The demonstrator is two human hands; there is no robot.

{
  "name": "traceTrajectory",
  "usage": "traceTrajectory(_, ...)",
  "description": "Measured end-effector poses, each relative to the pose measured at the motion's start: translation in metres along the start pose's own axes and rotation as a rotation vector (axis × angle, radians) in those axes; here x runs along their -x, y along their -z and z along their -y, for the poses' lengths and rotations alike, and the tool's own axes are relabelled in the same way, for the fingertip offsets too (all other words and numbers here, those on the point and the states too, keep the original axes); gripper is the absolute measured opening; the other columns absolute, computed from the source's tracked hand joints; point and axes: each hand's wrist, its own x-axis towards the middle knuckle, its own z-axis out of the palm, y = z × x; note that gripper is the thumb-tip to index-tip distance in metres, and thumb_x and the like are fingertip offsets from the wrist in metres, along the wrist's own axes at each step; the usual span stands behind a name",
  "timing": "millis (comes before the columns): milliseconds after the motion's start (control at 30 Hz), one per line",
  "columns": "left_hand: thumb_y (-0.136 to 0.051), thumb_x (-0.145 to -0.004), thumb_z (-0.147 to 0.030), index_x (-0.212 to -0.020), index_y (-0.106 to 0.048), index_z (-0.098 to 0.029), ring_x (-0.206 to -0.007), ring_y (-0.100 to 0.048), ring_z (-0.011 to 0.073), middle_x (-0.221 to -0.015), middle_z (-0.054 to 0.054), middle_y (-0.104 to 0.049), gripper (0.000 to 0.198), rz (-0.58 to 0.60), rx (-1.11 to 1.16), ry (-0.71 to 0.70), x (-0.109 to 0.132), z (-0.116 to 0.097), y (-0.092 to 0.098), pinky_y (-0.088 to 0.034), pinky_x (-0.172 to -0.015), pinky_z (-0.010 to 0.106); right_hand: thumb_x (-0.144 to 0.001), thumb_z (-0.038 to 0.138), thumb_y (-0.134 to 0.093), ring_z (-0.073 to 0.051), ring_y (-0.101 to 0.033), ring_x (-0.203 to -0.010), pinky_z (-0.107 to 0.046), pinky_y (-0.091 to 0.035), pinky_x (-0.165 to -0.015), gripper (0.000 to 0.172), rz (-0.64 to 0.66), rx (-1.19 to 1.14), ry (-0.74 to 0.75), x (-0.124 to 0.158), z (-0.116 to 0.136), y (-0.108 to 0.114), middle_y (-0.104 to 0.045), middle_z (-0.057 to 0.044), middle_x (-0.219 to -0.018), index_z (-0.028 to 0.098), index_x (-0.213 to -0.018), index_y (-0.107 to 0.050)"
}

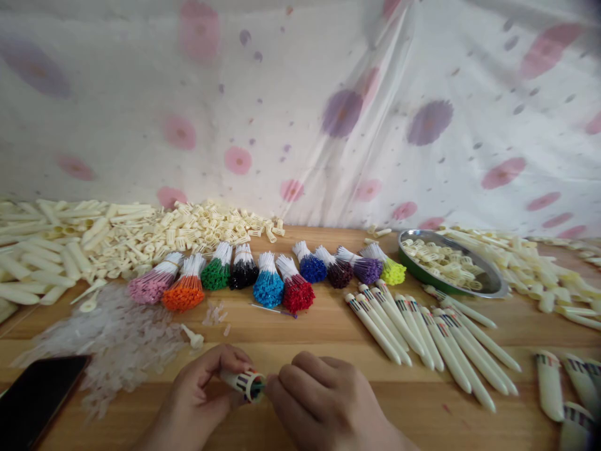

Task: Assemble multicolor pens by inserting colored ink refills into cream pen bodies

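Observation:
My left hand [204,391] is closed around a cream multicolour pen barrel [239,381], its slotted open end turned to the right. Coloured pieces show in the slots and inside the opening. At that opening my right hand [323,401] is closed, fingertips pinched together; whatever they hold is hidden. Beyond the hands stand bundles of white-stemmed refills with coloured ends, among them an orange bundle [183,288], a light blue bundle [268,285] and a red bundle [297,291]. A single loose refill [272,309] lies in front of them.
Translucent small tubes [117,338] are heaped at left, near a black phone [40,401]. Cream slotted parts [197,225] pile up behind. On the right lie several multicolour pens [422,338], a metal dish [498,289] of cream parts and more barrels [539,269]. A patterned sheet [291,94] hangs behind.

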Motion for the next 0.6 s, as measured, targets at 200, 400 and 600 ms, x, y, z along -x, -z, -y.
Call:
traceTrajectory(200,-0.071,-0.058,-0.012,-0.060,-0.061,-0.022,-0.068,-0.062,0.0162,-0.067,-0.003,-0.067,0.015,-0.003,0.040,0.031,0.000,0.005,0.005,-0.048,-0.063,0.021,-0.089,0.008,-0.040,-0.013,-0.049,-0.053,-0.023,-0.035,-0.045,0.026,0.082,-0.093,-0.067,0.000,-0.007,0.009,-0.057,0.000,-0.060,0.015,-0.076,-0.061)
traceTrajectory(400,-0.076,-0.059,-0.026,-0.065,-0.058,-0.021,-0.064,-0.057,0.0146,-0.063,-0.005,-0.063,0.019,-0.122,0.031,0.129,-0.002,0.013,0.007,-0.045,-0.060,0.020,-0.081,0.012,-0.059,-0.015,-0.061,-0.068,-0.022,-0.044,-0.057,0.007,0.209,-0.125,-0.477,0.017,-0.032,-0.006,-0.065,-0.002,-0.077,0.018,-0.083,-0.063)
traceTrajectory(600,-0.072,-0.064,-0.029,-0.065,-0.055,-0.022,-0.055,-0.056,0.0134,-0.057,-0.006,-0.060,0.018,-0.203,-0.099,0.003,-0.006,0.018,0.010,-0.045,-0.053,0.018,-0.070,0.007,-0.066,-0.019,-0.063,-0.074,-0.025,-0.048,-0.061,0.014,0.296,-0.066,-0.599,0.032,-0.051,-0.039,-0.066,-0.003,-0.077,0.019,-0.073,-0.061)
